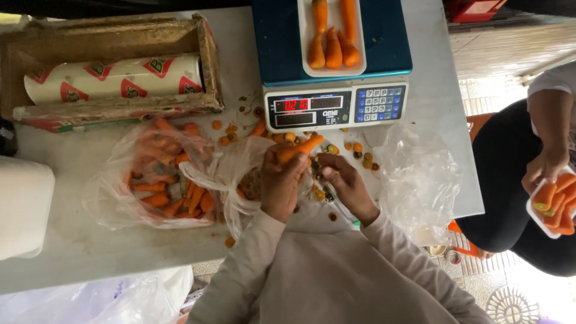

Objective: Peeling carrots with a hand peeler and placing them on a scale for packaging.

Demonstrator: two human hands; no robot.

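In the head view, near the middle of the frame, the left hand [281, 183] is closing its fingers around a short orange carrot [300, 148], holding it tip-up just below the front of the blue digital scale with a red display [335, 103]. Beside it, the right hand [345, 183] is curling around what looks like a small knife or peeler [332, 193], working at the carrot's lower end; the tool itself is mostly hidden, so its kind is unclear. Round orange carrot offcuts [360, 151] are lying scattered on the pale bench [90, 246] around both hands.

A white rectangular tray of trimmed carrots [332, 42] is sitting on the scale's platform at the top of the frame. At centre left, a clear plastic bag of carrots [165, 180] is lying open, and an empty clear plastic bag [417, 180] is spreading at the right. In the upper left, a printed roll of wrapping film is resting in a worn wooden box [114, 75]. At the right edge, another person's hand [543, 171] is holding a second white tray of carrots [555, 207].

With the blade working so close to the left fingers, a slip could nick them. Offcuts could also be rolling off the bench edge.
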